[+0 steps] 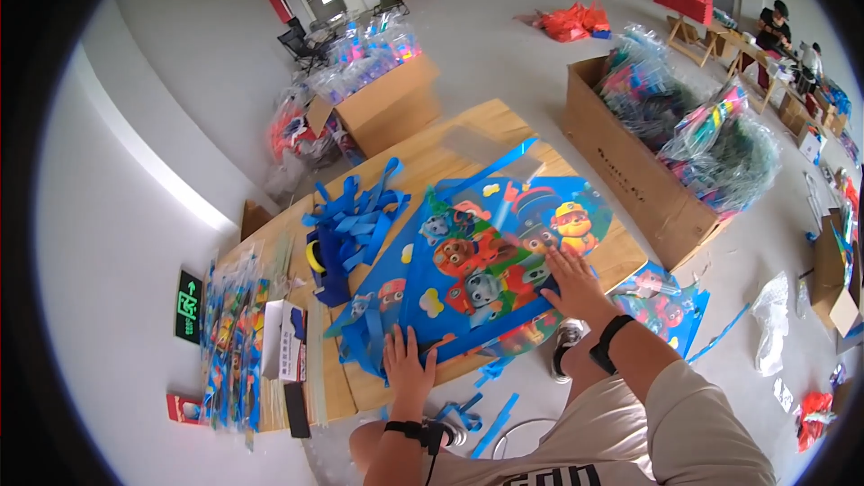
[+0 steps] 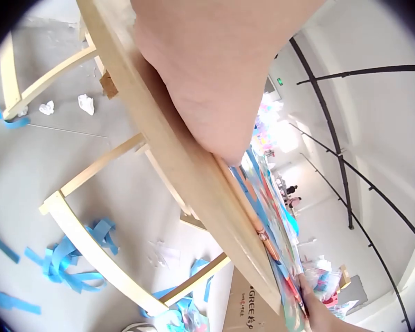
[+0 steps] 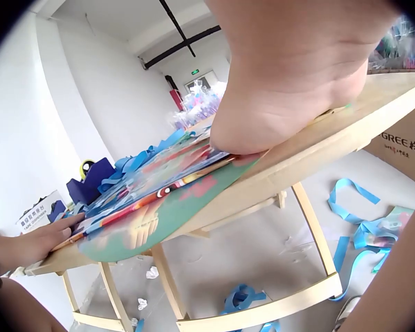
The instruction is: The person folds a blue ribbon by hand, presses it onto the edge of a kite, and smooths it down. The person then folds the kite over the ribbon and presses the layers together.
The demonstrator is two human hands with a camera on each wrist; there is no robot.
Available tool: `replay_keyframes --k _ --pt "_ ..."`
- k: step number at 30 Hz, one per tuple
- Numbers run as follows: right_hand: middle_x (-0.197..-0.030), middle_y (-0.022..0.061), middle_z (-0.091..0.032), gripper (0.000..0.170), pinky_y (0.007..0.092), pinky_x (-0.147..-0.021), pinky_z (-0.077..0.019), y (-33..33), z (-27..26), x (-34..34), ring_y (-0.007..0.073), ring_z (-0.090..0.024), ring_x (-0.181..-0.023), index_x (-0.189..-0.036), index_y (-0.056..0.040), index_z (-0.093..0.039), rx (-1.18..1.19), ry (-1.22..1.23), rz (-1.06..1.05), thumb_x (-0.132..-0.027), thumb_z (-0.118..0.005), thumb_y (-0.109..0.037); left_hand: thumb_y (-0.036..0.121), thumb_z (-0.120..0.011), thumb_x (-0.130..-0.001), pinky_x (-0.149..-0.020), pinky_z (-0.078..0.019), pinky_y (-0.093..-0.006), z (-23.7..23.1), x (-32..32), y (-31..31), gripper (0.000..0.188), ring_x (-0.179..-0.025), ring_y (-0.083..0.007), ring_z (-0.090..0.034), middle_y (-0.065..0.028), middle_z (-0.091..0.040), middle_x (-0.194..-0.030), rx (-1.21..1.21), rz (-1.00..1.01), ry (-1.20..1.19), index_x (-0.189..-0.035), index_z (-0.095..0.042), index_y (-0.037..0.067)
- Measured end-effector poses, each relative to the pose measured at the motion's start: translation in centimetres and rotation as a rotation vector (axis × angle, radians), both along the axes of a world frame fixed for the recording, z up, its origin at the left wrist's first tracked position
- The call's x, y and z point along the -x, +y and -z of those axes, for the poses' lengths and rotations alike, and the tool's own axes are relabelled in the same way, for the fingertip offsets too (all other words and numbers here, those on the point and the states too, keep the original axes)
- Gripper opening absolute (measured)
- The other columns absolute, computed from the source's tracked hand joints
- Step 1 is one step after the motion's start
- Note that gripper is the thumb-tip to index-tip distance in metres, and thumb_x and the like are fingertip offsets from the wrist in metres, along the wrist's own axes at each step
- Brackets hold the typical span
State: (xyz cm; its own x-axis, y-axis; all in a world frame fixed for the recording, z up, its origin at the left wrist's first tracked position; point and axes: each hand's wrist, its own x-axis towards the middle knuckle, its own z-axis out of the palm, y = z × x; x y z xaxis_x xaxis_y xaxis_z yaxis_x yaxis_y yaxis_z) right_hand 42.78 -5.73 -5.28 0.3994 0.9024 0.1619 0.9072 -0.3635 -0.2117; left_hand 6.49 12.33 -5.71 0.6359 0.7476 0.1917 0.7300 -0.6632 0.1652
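Note:
Blue printed sheets with cartoon dogs (image 1: 481,283) lie spread over a wooden table (image 1: 495,119). My left hand (image 1: 409,367) rests with fingers spread on the sheets' near left corner, beside a blue strip. Flat on the right part of the sheets is my right hand (image 1: 576,288), its fingers extended. In the right wrist view, the sheets (image 3: 152,200) reach past the table edge, the left hand (image 3: 34,245) touching their far end. The left wrist view shows the right hand (image 2: 321,311) at the sheets' edge.
Blue ribbon strips (image 1: 360,216) and a blue tape dispenser (image 1: 328,270) lie left of the sheets. Packed bags (image 1: 234,342) and a white box (image 1: 284,340) line the left edge. A large carton (image 1: 630,180) stands beyond the table's right side.

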Motion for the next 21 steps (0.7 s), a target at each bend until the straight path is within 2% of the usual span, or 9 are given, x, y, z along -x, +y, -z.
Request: replay_keyframes --k 4,13,21 --pt "-0.166 0.0101 -0.027 0.083 0.0477 -0.125 -0.0170 0.03 0.20 -0.34 0.0280 -0.027 -0.152 -0.157 -0.0055 -0.030 0.051 -0.051 0.002 -0.095 -0.055 -0.055 0.047 -0.054 -0.098 -0.120 -0.0255 -0.0533 0.17 0.14 0.04 0.067 -0.148 -0.0415 -0.030 -0.0173 -0.031 -0.163 -0.020 -0.003 0.023 -0.154 -0.041 0.012" --pt "-0.166 0.0087 -0.027 0.085 0.0455 -0.126 -0.0162 -0.36 0.33 -0.45 0.0266 -0.027 -0.152 -0.158 -0.0069 -0.029 0.013 -0.029 -0.009 -0.094 -0.054 -0.057 0.043 -0.054 -0.098 -0.120 -0.0247 -0.0551 0.53 0.41 0.07 0.070 -0.149 -0.0436 -0.028 -0.0206 -0.025 -0.164 -0.024 0.028 -0.004 -0.157 -0.034 0.012" --pt "-0.166 0.0083 -0.026 0.086 0.0439 -0.126 -0.0145 -0.23 0.53 -0.90 0.0264 -0.025 -0.153 -0.158 -0.0080 -0.029 0.020 0.010 -0.011 -0.094 -0.054 -0.059 0.041 -0.051 -0.099 -0.120 -0.0235 -0.0547 0.44 0.43 0.07 0.067 -0.149 -0.0443 -0.026 -0.0208 -0.025 -0.165 -0.006 0.024 0.025 -0.157 -0.035 0.011"
